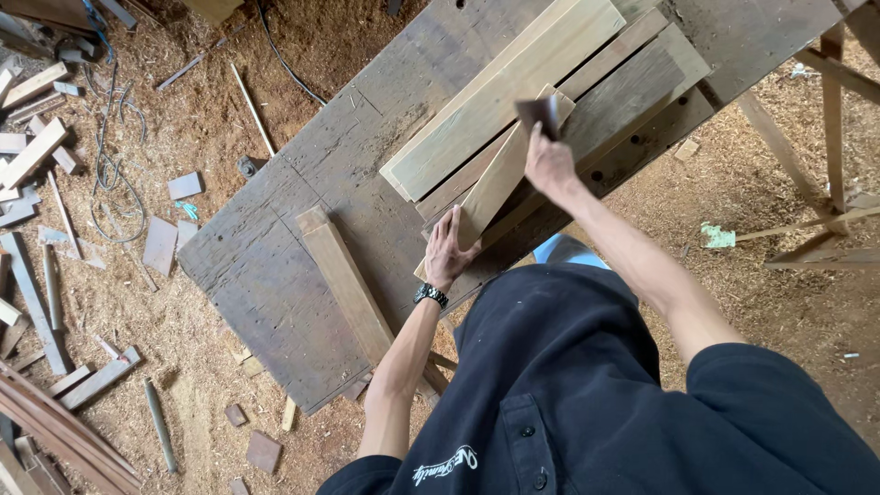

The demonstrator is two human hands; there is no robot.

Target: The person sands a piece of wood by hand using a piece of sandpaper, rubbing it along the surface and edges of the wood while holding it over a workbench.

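Observation:
My left hand (446,249) lies flat, fingers spread, on the near end of a narrow pale plank (500,179) that slants across the workbench (293,238). A black watch sits on that wrist. My right hand (548,163) grips a dark folded piece of sandpaper (539,114) and presses it on the far end of the same plank. Under the plank lie several wider boards (513,82) stacked side by side on the bench.
A thick short beam (348,289) lies on the bench left of my left hand. Sawdust covers the floor, with offcuts (32,151), a cable (110,174) and long strips at the left. A wooden trestle frame (830,137) stands at the right.

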